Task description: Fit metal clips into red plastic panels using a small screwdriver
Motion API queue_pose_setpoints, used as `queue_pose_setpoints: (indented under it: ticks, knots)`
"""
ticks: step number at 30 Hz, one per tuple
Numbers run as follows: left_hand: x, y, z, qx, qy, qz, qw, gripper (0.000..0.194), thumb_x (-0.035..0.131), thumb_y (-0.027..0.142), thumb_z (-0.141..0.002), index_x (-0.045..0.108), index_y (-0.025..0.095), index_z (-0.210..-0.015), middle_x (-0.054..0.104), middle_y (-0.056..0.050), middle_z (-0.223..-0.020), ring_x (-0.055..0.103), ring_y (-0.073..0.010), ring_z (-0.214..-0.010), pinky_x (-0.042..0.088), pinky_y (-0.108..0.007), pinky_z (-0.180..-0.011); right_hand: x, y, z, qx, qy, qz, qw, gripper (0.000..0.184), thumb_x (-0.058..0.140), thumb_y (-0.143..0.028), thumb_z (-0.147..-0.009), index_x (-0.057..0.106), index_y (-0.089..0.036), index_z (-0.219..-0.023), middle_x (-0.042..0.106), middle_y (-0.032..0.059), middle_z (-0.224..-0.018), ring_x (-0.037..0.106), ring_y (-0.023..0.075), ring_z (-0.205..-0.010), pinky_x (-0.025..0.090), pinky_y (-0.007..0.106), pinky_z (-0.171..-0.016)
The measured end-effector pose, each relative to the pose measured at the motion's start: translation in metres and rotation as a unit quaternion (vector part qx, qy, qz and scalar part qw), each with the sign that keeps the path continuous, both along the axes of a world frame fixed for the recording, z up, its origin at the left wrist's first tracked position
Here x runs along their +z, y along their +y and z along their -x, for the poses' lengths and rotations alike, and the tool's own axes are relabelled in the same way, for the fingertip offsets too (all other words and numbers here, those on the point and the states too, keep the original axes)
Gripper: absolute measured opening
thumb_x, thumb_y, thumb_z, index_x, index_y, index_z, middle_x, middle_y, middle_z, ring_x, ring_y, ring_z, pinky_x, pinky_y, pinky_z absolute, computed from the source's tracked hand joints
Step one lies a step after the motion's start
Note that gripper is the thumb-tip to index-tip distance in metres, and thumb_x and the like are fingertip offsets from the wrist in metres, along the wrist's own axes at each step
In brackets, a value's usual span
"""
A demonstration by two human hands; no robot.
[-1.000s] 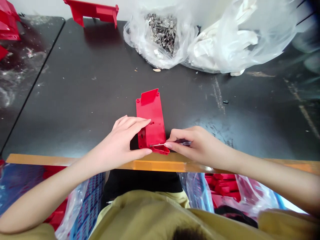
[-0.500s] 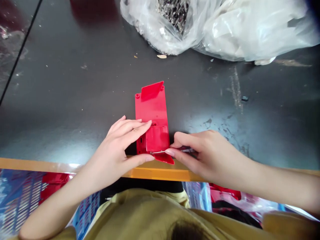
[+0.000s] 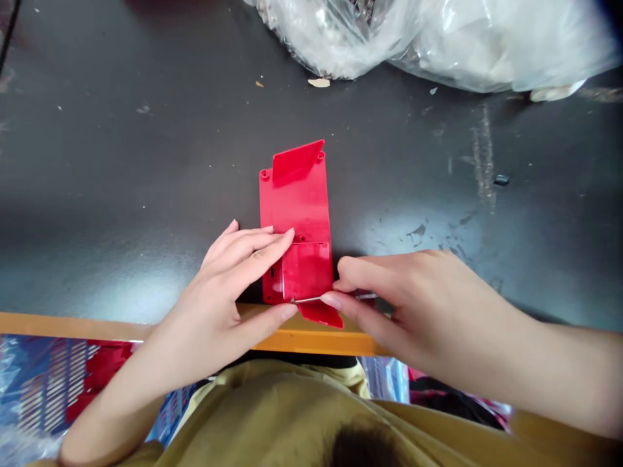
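A red plastic part [image 3: 298,211] lies on the dark table, its near end reaching over the orange edge. It has a slanted flap at each end and a raised rectangular section near me. My left hand [image 3: 221,288] holds its left side, fingers laid across the top and thumb at the near edge. Pinched in my right hand [image 3: 413,298] is a thin metal tool [image 3: 308,299], whose kind I cannot make out. Its shaft runs along the near edge of the raised section, with the tip beside my left thumb. Most of its handle is hidden in my palm.
Clear plastic bags [image 3: 467,45] lie at the back right, one showing small metal pieces. A small dark scrap [image 3: 501,179] sits on the right of the table. Below the orange table edge [image 3: 73,324], a blue crate [image 3: 48,389] holds red parts at the left.
The view has shifted a little, so the bags sit higher in the picture. Both hands keep their hold, and the tool's tip stays by my left thumb.
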State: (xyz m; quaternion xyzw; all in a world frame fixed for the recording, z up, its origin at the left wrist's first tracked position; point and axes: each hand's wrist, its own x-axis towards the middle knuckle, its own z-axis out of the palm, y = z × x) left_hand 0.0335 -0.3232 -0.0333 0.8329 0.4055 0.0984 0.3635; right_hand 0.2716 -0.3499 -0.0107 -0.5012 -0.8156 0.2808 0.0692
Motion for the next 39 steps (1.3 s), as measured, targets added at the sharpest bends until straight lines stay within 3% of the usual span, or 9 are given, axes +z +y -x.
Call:
queue_pose_setpoints:
  ticks: [7,13,17,21,25,33,39]
  knots:
    - [-0.002,-0.001,-0.002,0.004,-0.014,-0.019,1.000,0.061,0.062,0.043,-0.092,0.043,0.025,-0.147,0.055,-0.005,-0.144,0.046,-0.0212,-0.137,0.014,-0.046,-0.126,-0.004,-0.004,0.000,-0.021,0.026,0.028,0.999,0.020,0.051,-0.031,-0.096,0.054,-0.022,-0.078,0.057,-0.0053,-0.055,0.038,0.0077,-0.038,0.022,0.025,-0.044]
    - [0.001,-0.001,-0.005,0.023,-0.016,0.003,1.000,0.058,0.063,0.039,-0.091,0.045,0.027,-0.145,0.055,-0.003,-0.143,0.047,-0.0219,-0.136,0.015,-0.047,-0.127,-0.002,0.001,-0.010,-0.009,0.104,0.134,0.985,0.007,0.051,-0.029,-0.097,0.055,-0.023,-0.094,0.061,-0.0065,-0.062,0.044,0.0081,-0.044,0.030,0.023,-0.048]
    - [0.003,-0.001,-0.006,0.034,-0.011,0.009,0.999,0.054,0.062,0.040,-0.091,0.048,0.027,-0.142,0.056,-0.003,-0.142,0.048,-0.0231,-0.136,0.015,-0.049,-0.126,-0.004,0.005,-0.014,0.005,0.132,0.154,0.979,0.013,0.051,-0.029,-0.098,0.060,-0.023,-0.091,0.059,-0.0061,-0.062,0.043,0.0074,-0.046,0.031,0.023,-0.049]
    - [0.005,-0.002,-0.006,0.038,-0.011,0.015,0.999,0.053,0.062,0.040,-0.091,0.047,0.028,-0.140,0.055,-0.001,-0.142,0.047,-0.0207,-0.136,0.014,-0.044,-0.128,-0.009,0.004,-0.013,0.008,0.163,0.128,0.978,0.013,0.051,-0.027,-0.098,0.060,-0.022,-0.090,0.059,-0.0060,-0.063,0.042,0.0067,-0.046,0.031,0.023,-0.049]
    - [0.006,-0.005,-0.007,0.049,-0.003,0.030,0.998,0.051,0.062,0.039,-0.091,0.047,0.033,-0.140,0.056,0.004,-0.141,0.046,-0.0192,-0.137,0.009,-0.042,-0.129,-0.012,-0.001,-0.012,-0.015,0.158,0.129,0.979,0.013,0.051,-0.029,-0.097,0.059,-0.022,-0.089,0.051,-0.0075,-0.055,0.035,0.0068,-0.042,0.028,0.023,-0.047]
    - [0.010,-0.007,-0.013,0.075,0.006,0.044,0.996,0.045,0.059,0.037,-0.092,0.048,0.035,-0.136,0.057,0.003,-0.139,0.046,-0.0264,-0.137,0.008,-0.055,-0.127,-0.011,-0.008,-0.009,-0.037,0.168,0.134,0.976,0.025,0.048,-0.025,-0.098,0.054,-0.020,-0.074,0.049,-0.0043,-0.056,0.039,0.0078,-0.046,0.028,0.024,-0.047]
    - [0.011,-0.008,-0.018,0.087,0.010,0.057,0.994,0.039,0.058,0.033,-0.093,0.049,0.034,-0.131,0.059,0.004,-0.132,0.046,-0.0207,-0.134,0.004,-0.044,-0.129,-0.006,-0.008,-0.005,-0.073,0.192,0.193,0.959,0.024,0.048,-0.023,-0.098,0.055,-0.021,-0.075,0.047,-0.0059,-0.056,0.037,0.0066,-0.045,0.030,0.022,-0.046]
